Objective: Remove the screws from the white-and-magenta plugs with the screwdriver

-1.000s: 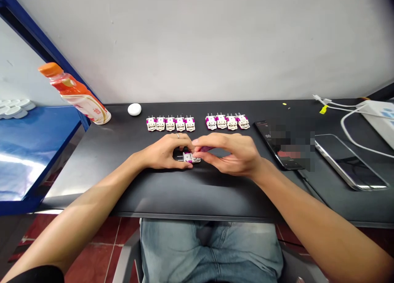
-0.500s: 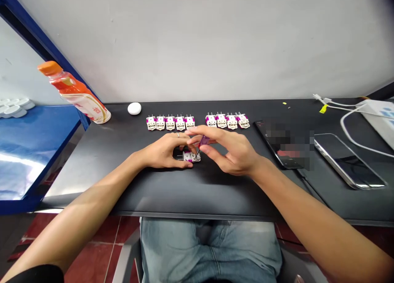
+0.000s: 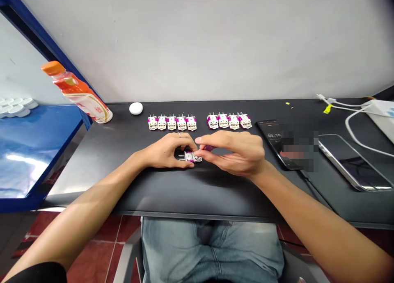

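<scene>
A small white and purple part [image 3: 190,156] lies on the black table between the thumb and fingers of my left hand [image 3: 168,150], which hold it from the left. My right hand [image 3: 235,152] is just to the right, its thumb and forefinger pinched on a small purple tool [image 3: 209,148]. The tool is mostly hidden by the fingers, and its tip does not show clearly. Behind my hands stand two groups of similar parts, several on the left [image 3: 171,122] and several on the right [image 3: 228,121].
An orange-capped bottle [image 3: 81,94] and a white round object [image 3: 136,108] are at the back left. On the right lie a black phone [image 3: 271,139], a second phone [image 3: 353,162], white cables [image 3: 351,121] and a white box [image 3: 381,119]. A wall rises behind the table [image 3: 184,197].
My right hand has turned and the purple tool in it has tilted lower, so less of it shows. My left hand keeps its hold. The whole view has shifted slightly.
</scene>
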`<state>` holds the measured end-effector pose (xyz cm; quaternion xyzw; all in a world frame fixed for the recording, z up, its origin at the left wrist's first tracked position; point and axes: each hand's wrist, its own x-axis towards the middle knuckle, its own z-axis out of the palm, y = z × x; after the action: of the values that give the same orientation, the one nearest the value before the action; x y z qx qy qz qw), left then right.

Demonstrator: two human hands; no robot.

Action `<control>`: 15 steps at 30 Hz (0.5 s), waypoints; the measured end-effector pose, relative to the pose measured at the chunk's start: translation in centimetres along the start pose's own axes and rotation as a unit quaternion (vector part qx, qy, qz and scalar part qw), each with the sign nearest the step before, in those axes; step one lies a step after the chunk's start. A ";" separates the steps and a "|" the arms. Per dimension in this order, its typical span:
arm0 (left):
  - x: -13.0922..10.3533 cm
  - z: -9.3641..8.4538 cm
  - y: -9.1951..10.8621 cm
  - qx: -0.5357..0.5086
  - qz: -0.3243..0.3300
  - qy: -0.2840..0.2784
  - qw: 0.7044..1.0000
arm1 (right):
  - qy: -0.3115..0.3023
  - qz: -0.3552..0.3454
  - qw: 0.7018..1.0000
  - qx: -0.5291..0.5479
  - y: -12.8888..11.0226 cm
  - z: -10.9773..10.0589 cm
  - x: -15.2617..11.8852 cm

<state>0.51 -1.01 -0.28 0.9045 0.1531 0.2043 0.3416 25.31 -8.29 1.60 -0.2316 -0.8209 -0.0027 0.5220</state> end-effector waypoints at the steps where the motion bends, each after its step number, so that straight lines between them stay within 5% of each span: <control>1: 0.0 0.0 0.0 -0.005 0.002 0.002 1.000 | -0.014 0.001 1.000 0.002 0.0 0.0 0.0; 4: 0.0 0.0 0.1 -0.012 0.005 0.011 1.000 | -0.070 0.006 0.997 0.029 0.0 -0.1 0.1; 9: 0.1 0.0 0.1 0.005 -0.013 -0.004 1.000 | -0.003 -0.005 1.000 0.008 -0.1 -0.1 0.1; 15: 0.0 0.1 0.0 -0.008 0.005 0.007 1.000 | -0.051 -0.002 0.997 0.055 -0.1 -0.2 0.2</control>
<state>0.57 -1.05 -0.30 0.9009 0.1497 0.2137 0.3469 25.41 -8.34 1.92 -0.2002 -0.8460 0.0535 0.4913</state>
